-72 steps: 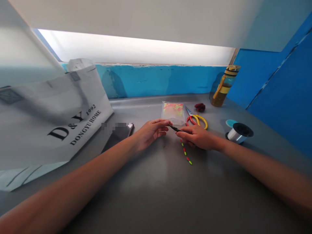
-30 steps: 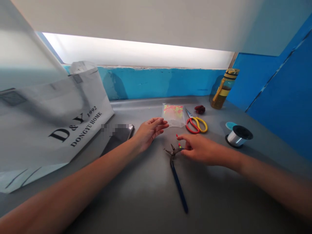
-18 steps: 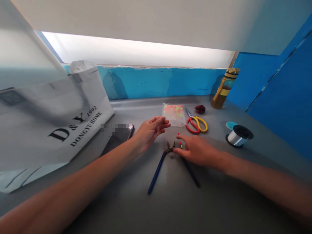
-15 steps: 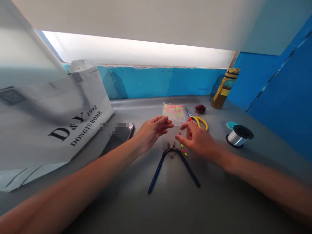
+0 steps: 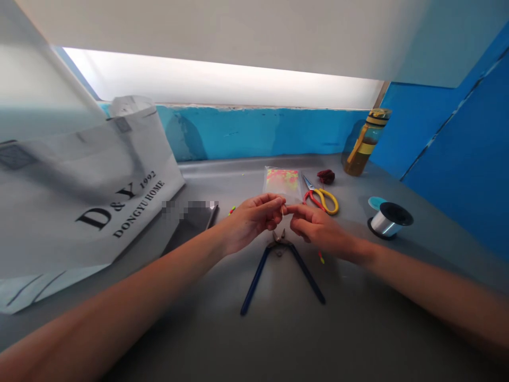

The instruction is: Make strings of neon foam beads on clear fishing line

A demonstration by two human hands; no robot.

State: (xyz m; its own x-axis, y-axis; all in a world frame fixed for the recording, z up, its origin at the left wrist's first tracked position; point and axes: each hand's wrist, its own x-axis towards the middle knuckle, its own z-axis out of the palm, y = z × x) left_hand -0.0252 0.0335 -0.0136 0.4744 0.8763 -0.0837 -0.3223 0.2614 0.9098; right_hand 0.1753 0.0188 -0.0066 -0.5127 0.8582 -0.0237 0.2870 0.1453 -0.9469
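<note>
Left hand (image 5: pixel 256 218) fingertips closed on thin strand (image 5: pixel 282 211); right hand (image 5: pixel 320 228) half-curled, hold unclear. Strand probably light, slippery; best pinched near end.

Beneath the left hand (image 5: pixel 257 218) and right hand (image 5: pixel 314 225) spreads a dark-grey, smooth tabletop (image 5: pixel 254 339). Beyond both runs a low, turquoise painted wall (image 5: pixel 242 135), chipped along its top, below a long, bright white opening (image 5: pixel 230 79). Above that is an off-white, flat panel (image 5: pixel 238 29). Right of the right hand stands a deep-blue wall (image 5: pixel 473 154) with a slanting seam.

Bright window (image 5: pixel 222 85) glare, dim tabletop (image 5: pixel 254 334)
</note>
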